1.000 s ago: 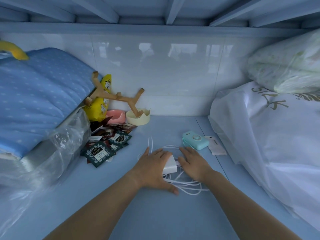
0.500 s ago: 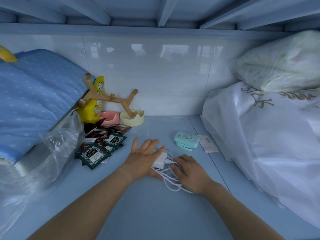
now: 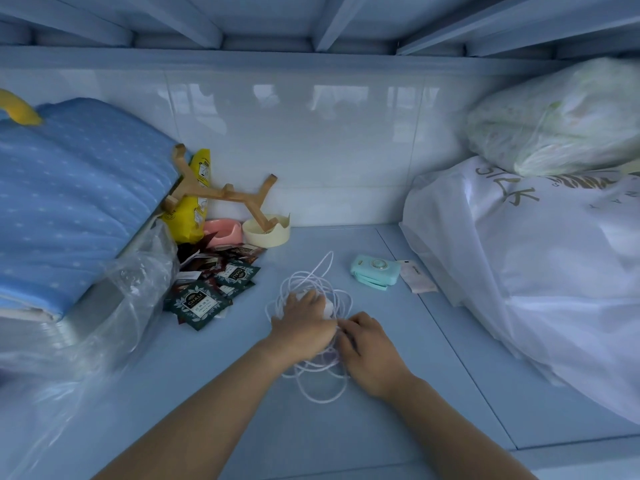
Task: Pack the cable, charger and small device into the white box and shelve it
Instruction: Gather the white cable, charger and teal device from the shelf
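Note:
A tangle of white cable [image 3: 313,280] lies in loose loops on the blue shelf [image 3: 398,393]. My left hand [image 3: 303,327] lies on top of the tangle, fingers curled over the white charger [image 3: 328,308], of which only a corner shows. My right hand [image 3: 369,344] is beside it on the right, its fingers bent into the cable loops. A small mint-green device [image 3: 375,271] sits apart, behind and right of both hands. No white box shows in this view.
A pile of dark tea sachets [image 3: 207,292] lies left of the cable. Behind it are a wooden stand [image 3: 225,194], a yellow bag [image 3: 194,202], pink and cream dishes. Blue bedding [image 3: 69,202] in clear plastic fills the left; big white bags [image 3: 536,271] the right.
Both hands have drawn the charger and cable together into a bunch, and the left hand has gone from flat to curled over the charger. The cable loops have shifted.

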### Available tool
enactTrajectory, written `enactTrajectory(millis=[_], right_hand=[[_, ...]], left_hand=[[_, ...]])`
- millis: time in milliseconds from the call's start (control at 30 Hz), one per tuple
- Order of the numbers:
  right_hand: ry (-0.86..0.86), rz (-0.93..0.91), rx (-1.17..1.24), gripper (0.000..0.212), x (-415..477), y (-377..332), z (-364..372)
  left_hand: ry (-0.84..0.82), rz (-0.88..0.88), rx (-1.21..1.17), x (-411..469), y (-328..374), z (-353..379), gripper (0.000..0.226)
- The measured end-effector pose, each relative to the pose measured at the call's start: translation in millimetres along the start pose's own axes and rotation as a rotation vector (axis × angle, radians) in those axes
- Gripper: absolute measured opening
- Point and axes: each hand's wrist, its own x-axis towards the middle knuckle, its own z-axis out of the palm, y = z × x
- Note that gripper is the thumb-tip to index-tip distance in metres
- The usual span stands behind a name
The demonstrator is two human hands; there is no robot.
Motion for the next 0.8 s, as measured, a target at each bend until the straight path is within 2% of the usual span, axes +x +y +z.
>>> enactTrajectory(millis=[133, 233, 400, 567, 800], right_hand=[[0.009, 0.014, 0.134, 0.016, 3.1, 4.0, -16.2], [0.060, 0.086, 0.157, 0.030, 4.0, 19.7, -27.3], [0.119, 0.140, 0.076, 0.032, 16.4, 53.7, -39.0], [0.167, 0.071, -0.028, 0.025, 40.3, 74.1, -41.6], [0.133, 0.088, -0.141, 0.040, 78.7, 95.5, -35.9]], left_hand=[[0.143, -0.081, 0.071, 4.3, 9.7, 20.8, 0.064], [0.153, -0.074, 0.165, 8.9, 9.3, 33.3, 0.070], [0.118, -0.022, 0.247, 19.6, 0.1, 32.1, 0.069], [0.114, 0.010, 0.283, 32.2, -8.2, 22.0, 0.066], [0.156, -0.049, 0.273, 50.0, 1.1, 23.5, 0.060]])
